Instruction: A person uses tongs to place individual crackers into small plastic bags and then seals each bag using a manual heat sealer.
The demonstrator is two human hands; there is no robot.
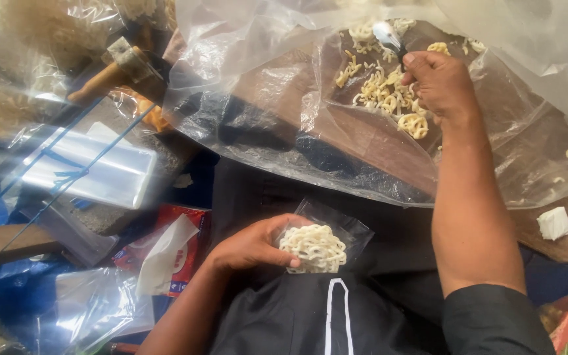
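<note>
My left hand (252, 246) holds a small clear plastic bag (336, 227) open on my lap, filled with pale, curly crackers (313, 248). My right hand (438, 82) reaches into a large clear plastic sheet (284, 98) and grips a white spoon (388, 34) over a loose heap of the same pale crackers (389, 95). The spoon's handle is hidden inside my fist.
A stack of flat clear bags (100, 167) tied with blue string lies at the left. A red packet (179, 253) and white paper lie beside my left arm. A wooden-handled tool (116, 69) sits at the upper left. A crumpled white scrap (553, 223) rests at right.
</note>
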